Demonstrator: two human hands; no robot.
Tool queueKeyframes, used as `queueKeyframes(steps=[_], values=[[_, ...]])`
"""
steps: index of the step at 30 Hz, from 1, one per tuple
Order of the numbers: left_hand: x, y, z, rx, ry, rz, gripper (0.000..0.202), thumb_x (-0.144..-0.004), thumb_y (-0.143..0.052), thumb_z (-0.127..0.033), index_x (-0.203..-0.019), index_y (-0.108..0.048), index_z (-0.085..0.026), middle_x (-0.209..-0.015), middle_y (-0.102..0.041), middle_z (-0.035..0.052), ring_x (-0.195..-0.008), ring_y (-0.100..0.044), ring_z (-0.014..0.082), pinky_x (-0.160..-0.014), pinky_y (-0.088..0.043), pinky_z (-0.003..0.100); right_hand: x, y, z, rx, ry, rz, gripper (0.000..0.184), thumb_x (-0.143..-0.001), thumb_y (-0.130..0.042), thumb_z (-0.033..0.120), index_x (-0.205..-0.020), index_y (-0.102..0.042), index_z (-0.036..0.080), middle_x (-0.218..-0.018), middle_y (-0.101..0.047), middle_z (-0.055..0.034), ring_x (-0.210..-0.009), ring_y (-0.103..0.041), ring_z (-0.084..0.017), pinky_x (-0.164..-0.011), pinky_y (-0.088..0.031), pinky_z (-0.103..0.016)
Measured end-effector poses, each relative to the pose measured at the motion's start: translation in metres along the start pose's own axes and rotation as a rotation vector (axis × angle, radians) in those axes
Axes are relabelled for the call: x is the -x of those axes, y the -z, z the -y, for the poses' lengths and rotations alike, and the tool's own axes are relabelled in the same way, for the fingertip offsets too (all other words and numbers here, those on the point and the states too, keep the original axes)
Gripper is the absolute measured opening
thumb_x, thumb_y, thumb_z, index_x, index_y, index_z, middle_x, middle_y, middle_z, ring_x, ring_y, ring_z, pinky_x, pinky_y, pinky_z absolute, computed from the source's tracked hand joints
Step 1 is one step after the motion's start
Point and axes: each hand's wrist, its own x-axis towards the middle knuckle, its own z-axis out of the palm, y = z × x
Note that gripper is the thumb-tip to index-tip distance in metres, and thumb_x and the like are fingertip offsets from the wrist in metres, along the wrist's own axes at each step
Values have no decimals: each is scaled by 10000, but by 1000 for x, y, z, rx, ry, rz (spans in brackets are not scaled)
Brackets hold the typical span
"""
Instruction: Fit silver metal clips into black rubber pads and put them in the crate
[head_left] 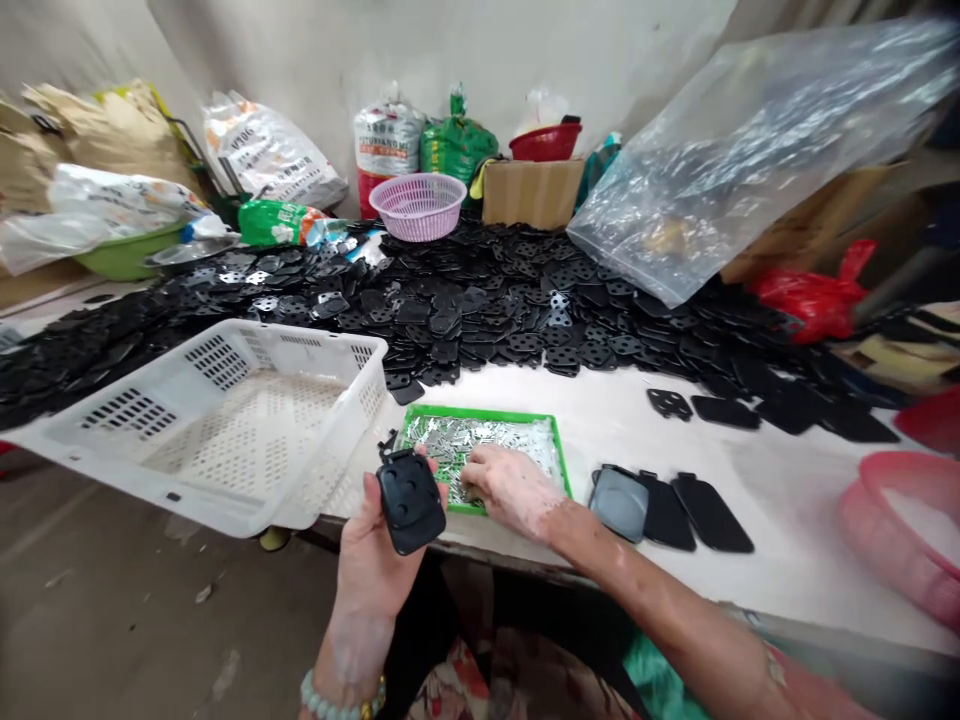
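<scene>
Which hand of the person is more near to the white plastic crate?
The left hand, holding a black plate, is nearer, just right of the white plastic crate. The right hand is farther right, over the green tray.

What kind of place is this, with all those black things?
It looks like a workshop: a huge heap of black perforated plates covers the bench, beside a white plastic crate and a green tray of metal pieces.
</scene>
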Motion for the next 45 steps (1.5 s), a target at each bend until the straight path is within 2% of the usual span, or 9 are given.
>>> queueKeyframes(steps=[11, 15, 18, 20, 26, 31, 35, 40, 45], values=[[4, -9, 8, -35, 27, 124, 448, -849, -627, -492, -1120, -700, -143, -1048, -722, 113, -871, -683, 238, -832, -545, 383, 3, 3, -20, -210, -66, -97, 265, -790, -496, 11, -702, -689, 170, -786, -649, -41, -682, -573, -143, -581, -361, -253], [5, -12, 16, -47, 57, 156, 453, -879, -579, -502, -1138, -688, -146, -1066, -715, 119, -875, -676, 228, -819, -545, 379, 3, 14, -17, -777, -111, -327, 179, -868, -558, 170, -830, -732, 168, -796, -696, -42, -699, -614, -152, -622, -466, -254], [5, -12, 20, -66, 76, 167, 462, -883, -571, -503, -1136, -685, -134, -1064, -716, 123, -867, -680, 231, -808, -547, 380, 2, 22, -17, -1138, -142, -369, 159, -802, -686, 286, -882, -733, 156, -800, -713, -38, -645, -620, -148, -599, -511, -257], [6, -10, 19, -72, 82, 163, 464, -871, -589, -501, -1135, -686, -132, -1062, -717, 123, -871, -682, 236, -810, -547, 380, 2, 24, -21, -1098, -137, -367, 155, -805, -686, 283, -882, -739, 159, -793, -711, -37, -644, -622, -149, -601, -514, -258], [7, -3, 5, -50, 37, 140, 486, -819, -661, -485, -1159, -680, -139, -1083, -706, 123, -896, -671, 245, -826, -544, 374, 7, 17, -25, -318, -111, -232, 248, -895, -520, 99, -949, -745, 187, -992, -681, -69, -862, -622, -164, -740, -459, -260], [10, -7, 9, -9, 59, 153, 506, -828, -642, -507, -1159, -679, -127, -1040, -699, 131, -863, -658, 230, -779, -541, 352, 1, 4, -7, -162, 120, -26, 168, -893, -565, 147, -927, -718, 207, -916, -644, -36, -825, -589, -158, -654, -384, -251], [10, -6, 8, 2, 48, 131, 498, -817, -659, -499, -1153, -680, -132, -1036, -699, 124, -855, -658, 225, -776, -542, 349, -4, -4, -5, -66, 145, 21, 184, -903, -521, 133, -819, -679, 175, -840, -605, -42, -724, -540, -147, -588, -323, -266], [8, 3, 4, -29, 40, 121, 461, -842, -633, -492, -1145, -687, -149, -1077, -709, 118, -885, -673, 231, -811, -544, 362, 0, -3, -13, -208, 75, -98, 164, -864, -526, 75, -820, -652, 171, -840, -609, -29, -722, -527, -133, -617, -335, -247], [8, 1, 12, -95, 30, 111, 442, -818, -674, -469, -1126, -699, -153, -1089, -723, 111, -891, -693, 243, -826, -553, 367, 2, 6, -12, -825, -81, -246, 103, -850, -554, 115, -797, -626, 168, -731, -620, 6, -657, -561, -123, -610, -419, -229]])
